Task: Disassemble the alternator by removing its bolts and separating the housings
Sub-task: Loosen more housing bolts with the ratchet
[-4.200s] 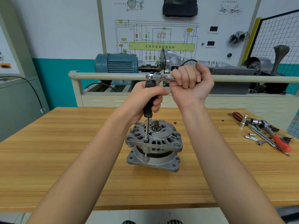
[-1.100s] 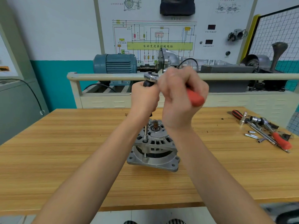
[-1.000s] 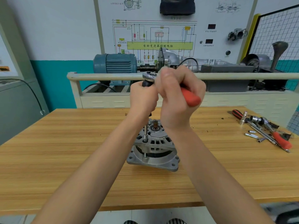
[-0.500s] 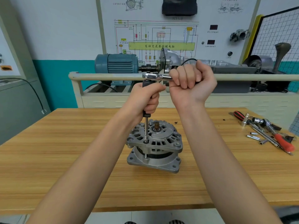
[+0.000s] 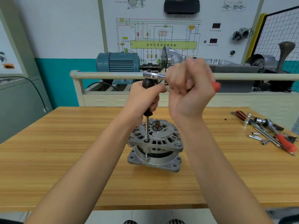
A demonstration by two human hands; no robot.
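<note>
A silver alternator [image 5: 156, 146] stands upright on the wooden table [image 5: 64, 151], shaft end up. A long extension shaft [image 5: 146, 128] with a black grip rises from a bolt [image 5: 146, 140] on the upper housing's left side. My left hand [image 5: 144, 97] grips that black handle. A chrome ratchet wrench [image 5: 153, 74] sits on top of the extension, its red handle end [image 5: 216, 86] sticking out to the right. My right hand [image 5: 191, 89] grips the ratchet handle and is blurred with motion.
Loose sockets, extension bars and red-handled tools [image 5: 268, 131] lie at the table's right side. Behind the table runs a pale rail [image 5: 105, 75], with a blue motor [image 5: 118, 62] and a wiring-diagram board [image 5: 161, 29] beyond it.
Over the earlier frames my right hand swings the ratchet handle back and forth. Since half a second ago it has swung toward me again, showing the red handle end. My left hand stays put.
</note>
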